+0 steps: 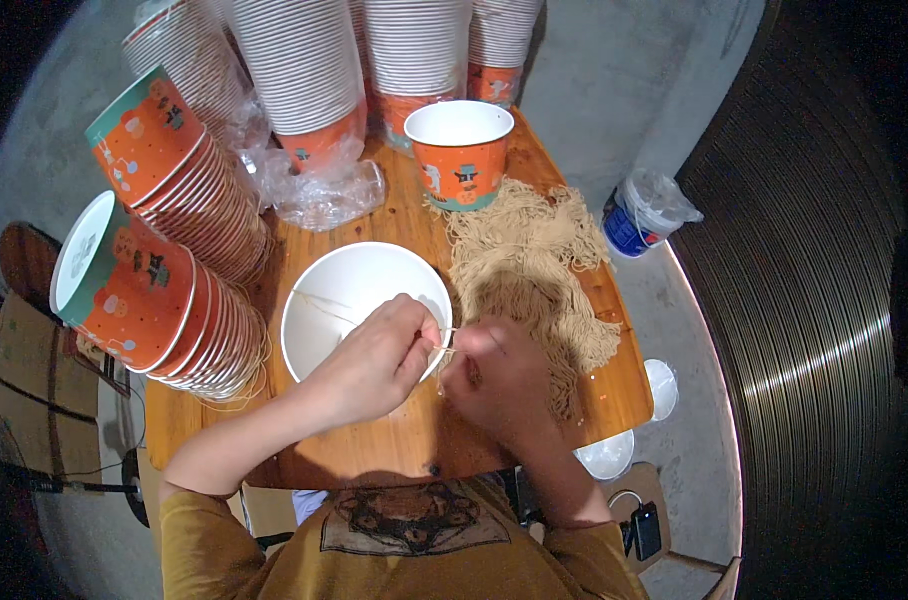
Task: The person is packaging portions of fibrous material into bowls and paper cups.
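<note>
My left hand is over the near right rim of a white paper tub, pinching a thin tan cord. Close to it on the right, my right hand is slightly blurred, its fingers closed on the same cord. Short lengths of cord stretch between the two hands, and one strand crosses the inside of the tub. Beside my right hand lies a heap of beige cords, with an orange printed paper tub standing upright at its far edge.
Two leaning stacks of orange tubs with cord loops stand at the left. Tall plastic-wrapped stacks of tubs fill the back, with crumpled clear plastic before them. Right of the wooden table is a blue-and-white bucket.
</note>
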A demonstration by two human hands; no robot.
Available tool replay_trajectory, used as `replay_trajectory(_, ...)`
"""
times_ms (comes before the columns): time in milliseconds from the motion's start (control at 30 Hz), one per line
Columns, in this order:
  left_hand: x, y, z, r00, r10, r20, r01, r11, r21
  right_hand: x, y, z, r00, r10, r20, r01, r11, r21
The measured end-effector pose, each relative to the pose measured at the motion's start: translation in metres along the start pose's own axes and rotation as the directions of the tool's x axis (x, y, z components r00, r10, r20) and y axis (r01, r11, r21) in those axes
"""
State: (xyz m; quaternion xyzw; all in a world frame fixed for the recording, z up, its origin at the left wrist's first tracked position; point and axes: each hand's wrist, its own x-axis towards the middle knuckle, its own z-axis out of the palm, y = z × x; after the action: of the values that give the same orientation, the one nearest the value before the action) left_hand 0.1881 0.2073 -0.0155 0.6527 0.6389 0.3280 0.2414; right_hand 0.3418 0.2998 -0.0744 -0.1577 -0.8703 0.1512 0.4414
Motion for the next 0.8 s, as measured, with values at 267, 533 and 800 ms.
replay_trajectory(267, 0.003, 0.0, 0.002, 0.997, 0.051, -0.049, -0.048, 0.996, 0.069, 0.001, -0.004, 0.0, 0.998, 0.015, 0.057, -0.018, 0.999, 0.036)
replay_trajectory(533, 0.0, 0.0, 0.0, 0.981, 0.17, -0.09, -0.138, 0.949, 0.283, -0.01, -0.016, -0.003, 0.986, 0.13, 0.108, -0.131, 0.991, 0.003)
replay_trajectory(800, -0.003, 0.002, -0.012, 0.994, 0.062, -0.091, -0.049, 0.99, 0.135, -0.004, -0.016, -0.024, 0.917, 0.284, 0.281, -0.345, 0.918, 0.196)
